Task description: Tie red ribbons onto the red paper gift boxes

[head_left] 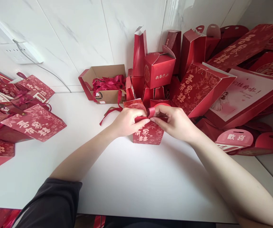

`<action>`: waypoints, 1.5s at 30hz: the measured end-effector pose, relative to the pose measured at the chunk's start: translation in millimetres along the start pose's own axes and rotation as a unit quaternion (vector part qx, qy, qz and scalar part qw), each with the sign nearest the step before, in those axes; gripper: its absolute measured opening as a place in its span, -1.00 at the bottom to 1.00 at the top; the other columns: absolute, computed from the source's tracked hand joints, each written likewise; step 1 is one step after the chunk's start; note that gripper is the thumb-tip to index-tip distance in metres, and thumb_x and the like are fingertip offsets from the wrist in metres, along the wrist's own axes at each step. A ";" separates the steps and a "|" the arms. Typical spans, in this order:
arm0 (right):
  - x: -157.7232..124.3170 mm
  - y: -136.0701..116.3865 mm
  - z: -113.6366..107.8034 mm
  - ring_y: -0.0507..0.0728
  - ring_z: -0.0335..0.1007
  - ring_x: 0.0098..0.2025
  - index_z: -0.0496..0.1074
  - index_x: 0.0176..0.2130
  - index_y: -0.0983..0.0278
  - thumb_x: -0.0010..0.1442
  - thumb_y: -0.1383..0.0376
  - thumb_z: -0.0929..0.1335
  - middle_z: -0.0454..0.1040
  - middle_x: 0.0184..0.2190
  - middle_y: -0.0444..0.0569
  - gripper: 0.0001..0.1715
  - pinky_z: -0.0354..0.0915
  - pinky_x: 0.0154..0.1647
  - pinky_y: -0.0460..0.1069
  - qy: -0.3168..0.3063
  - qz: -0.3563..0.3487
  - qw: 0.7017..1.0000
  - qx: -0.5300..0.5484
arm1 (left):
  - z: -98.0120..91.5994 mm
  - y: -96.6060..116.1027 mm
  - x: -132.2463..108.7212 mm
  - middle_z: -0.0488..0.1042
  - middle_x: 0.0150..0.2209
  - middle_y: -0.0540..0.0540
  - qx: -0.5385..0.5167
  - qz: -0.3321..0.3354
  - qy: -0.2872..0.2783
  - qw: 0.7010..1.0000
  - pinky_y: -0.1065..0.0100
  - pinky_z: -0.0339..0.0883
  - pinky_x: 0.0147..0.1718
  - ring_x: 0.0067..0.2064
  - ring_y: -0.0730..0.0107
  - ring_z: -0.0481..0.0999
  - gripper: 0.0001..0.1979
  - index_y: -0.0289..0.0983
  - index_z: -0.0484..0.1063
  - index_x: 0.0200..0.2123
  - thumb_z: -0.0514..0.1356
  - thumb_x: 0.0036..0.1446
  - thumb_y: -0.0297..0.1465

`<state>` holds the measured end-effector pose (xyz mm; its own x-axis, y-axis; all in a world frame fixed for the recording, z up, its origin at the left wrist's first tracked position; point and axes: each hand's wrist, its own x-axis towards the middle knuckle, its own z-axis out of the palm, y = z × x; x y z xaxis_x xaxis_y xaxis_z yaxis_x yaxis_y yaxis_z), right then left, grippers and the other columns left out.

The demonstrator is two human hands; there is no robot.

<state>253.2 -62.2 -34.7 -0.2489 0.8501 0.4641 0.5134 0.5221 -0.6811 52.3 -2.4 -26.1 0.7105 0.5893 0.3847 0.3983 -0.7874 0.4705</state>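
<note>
A small red gift box (148, 136) with pale gold lettering stands upright on the white table, its top edge between my two hands. My left hand (131, 121) is closed on the left part of that edge, thumb in front and fingers behind. On the right part my right hand (175, 122) pinches in the same way, its thumb tip almost meeting the left one. A loop of dark red ribbon (151, 112) rises at the top middle between the fingers. Its lower part is hidden by my fingertips.
Behind sits an open cardboard box (110, 72) with red ribbons (108, 83), one trailing onto the table (141, 183). Red boxes crowd the back and right, including a large lettered one (193, 88) and a cube-shaped box (160, 69). Several ribboned boxes (35, 123) are heaped at left.
</note>
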 end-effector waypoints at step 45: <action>1.5 7.6 1.4 0.05 0.14 -0.43 0.19 -0.35 0.21 0.42 0.24 0.18 0.25 -0.44 -0.14 -0.74 0.13 -0.37 -0.04 -0.004 -0.013 1.000 -0.019 | 1.0 3.4 1.3 0.59 -0.24 -0.06 -0.084 -0.051 0.017 0.995 0.34 0.37 -0.17 -0.20 0.31 0.54 -0.77 -0.29 0.52 -0.26 0.31 0.10 -0.24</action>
<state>255.6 -56.8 -40.0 -0.2688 0.8370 0.4766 0.5379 0.5409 -0.6466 55.2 -4.5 -24.7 0.6505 0.6721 0.3536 0.3628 -0.6841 0.6328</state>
